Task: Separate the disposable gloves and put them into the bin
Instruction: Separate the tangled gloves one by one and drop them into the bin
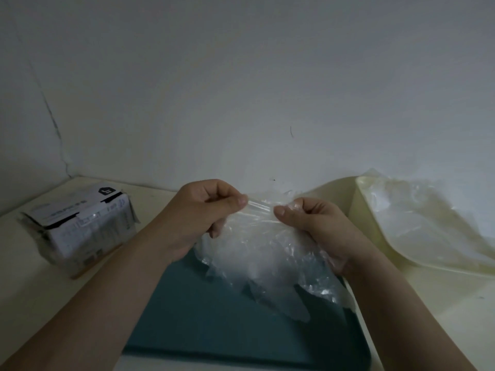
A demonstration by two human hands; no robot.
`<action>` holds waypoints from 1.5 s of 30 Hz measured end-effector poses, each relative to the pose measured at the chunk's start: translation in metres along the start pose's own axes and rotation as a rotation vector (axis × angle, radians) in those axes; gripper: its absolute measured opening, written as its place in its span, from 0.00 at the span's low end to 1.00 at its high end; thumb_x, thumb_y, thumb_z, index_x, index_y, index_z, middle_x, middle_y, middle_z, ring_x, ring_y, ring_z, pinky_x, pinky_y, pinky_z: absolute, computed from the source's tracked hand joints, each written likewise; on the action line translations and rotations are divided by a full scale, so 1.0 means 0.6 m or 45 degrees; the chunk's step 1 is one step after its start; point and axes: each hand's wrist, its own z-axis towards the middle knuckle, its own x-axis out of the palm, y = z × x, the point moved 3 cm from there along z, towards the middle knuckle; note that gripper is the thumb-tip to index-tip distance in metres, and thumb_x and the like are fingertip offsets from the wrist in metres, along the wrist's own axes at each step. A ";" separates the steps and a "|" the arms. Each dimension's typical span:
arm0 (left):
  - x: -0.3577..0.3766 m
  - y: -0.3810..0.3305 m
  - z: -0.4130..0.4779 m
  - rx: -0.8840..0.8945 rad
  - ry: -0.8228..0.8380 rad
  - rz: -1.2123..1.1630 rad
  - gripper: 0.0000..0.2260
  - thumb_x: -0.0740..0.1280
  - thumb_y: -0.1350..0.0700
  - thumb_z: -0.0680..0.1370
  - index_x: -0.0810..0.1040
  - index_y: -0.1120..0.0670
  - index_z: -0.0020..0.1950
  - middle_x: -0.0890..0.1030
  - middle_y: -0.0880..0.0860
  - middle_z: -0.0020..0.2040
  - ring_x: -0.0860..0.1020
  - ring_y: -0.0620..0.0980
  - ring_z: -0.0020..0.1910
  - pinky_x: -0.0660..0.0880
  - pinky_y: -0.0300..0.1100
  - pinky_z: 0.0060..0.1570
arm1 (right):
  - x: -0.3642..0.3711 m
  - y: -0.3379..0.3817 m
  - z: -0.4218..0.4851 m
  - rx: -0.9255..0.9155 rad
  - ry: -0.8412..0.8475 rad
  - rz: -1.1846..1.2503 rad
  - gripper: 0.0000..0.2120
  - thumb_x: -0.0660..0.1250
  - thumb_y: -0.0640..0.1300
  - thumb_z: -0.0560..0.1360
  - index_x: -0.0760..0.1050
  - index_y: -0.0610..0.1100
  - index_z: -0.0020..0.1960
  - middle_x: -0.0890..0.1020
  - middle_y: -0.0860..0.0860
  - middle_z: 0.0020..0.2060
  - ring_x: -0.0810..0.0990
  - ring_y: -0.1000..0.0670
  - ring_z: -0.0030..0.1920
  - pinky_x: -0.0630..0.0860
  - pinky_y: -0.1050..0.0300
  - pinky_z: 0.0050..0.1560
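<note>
The person is standing at a cream table [32,290] set against a white wall [241,76], with both bare forearms reaching forward. The left hand [203,210] is pinching a thin edge of clear film between thumb and forefinger, its other fingers curled under. The right hand [316,226] is pinching the same edge just beside it, thumb tip facing thumb tip, while its lower fingers are gripping the bulk of the plastic. The bunch of disposable gloves [257,253] is hanging between and below the two hands, crumpled and translucent; several glove fingers are trailing down at the near side. The bunch is sitting over the far right part of a dark teal tray [201,317] (whether its lowest tips are touching the tray cannot be told). At the right, a cream bin [367,218] is lying on the table, already holding loose clear gloves [417,215]. At the far left, a white printed box [80,226] is standing apart from the tray, its top flap torn open.
</note>
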 end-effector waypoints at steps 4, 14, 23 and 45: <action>-0.012 -0.002 0.002 0.011 0.002 -0.024 0.09 0.78 0.50 0.68 0.84 0.54 0.41 0.72 0.53 0.29 0.67 0.48 0.26 0.66 0.39 0.26 | -0.007 0.004 -0.004 0.044 0.137 -0.097 0.30 0.82 0.52 0.69 0.76 0.27 0.52 0.80 0.35 0.47 0.77 0.37 0.45 0.74 0.40 0.53; -0.018 0.001 0.004 0.331 -0.257 0.736 0.02 0.75 0.51 0.78 0.83 0.45 0.47 0.83 0.42 0.38 0.78 0.41 0.32 0.75 0.35 0.35 | -0.012 0.013 -0.005 -0.210 -0.124 -0.701 0.09 0.73 0.46 0.79 0.83 0.41 0.44 0.84 0.48 0.31 0.78 0.46 0.28 0.77 0.53 0.34; 0.009 0.083 0.016 0.120 0.196 1.305 0.12 0.77 0.42 0.73 0.84 0.40 0.55 0.78 0.39 0.47 0.77 0.38 0.45 0.70 0.35 0.43 | -0.010 0.019 -0.016 -0.138 0.200 -1.167 0.11 0.74 0.52 0.78 0.82 0.52 0.38 0.84 0.54 0.31 0.82 0.56 0.32 0.80 0.56 0.43; 0.031 0.100 0.010 0.097 0.284 1.413 0.08 0.69 0.50 0.80 0.84 0.41 0.57 0.78 0.40 0.41 0.78 0.43 0.42 0.78 0.42 0.46 | 0.014 0.001 -0.015 -0.071 0.452 -1.201 0.05 0.76 0.50 0.76 0.85 0.52 0.42 0.87 0.54 0.41 0.86 0.54 0.45 0.82 0.51 0.54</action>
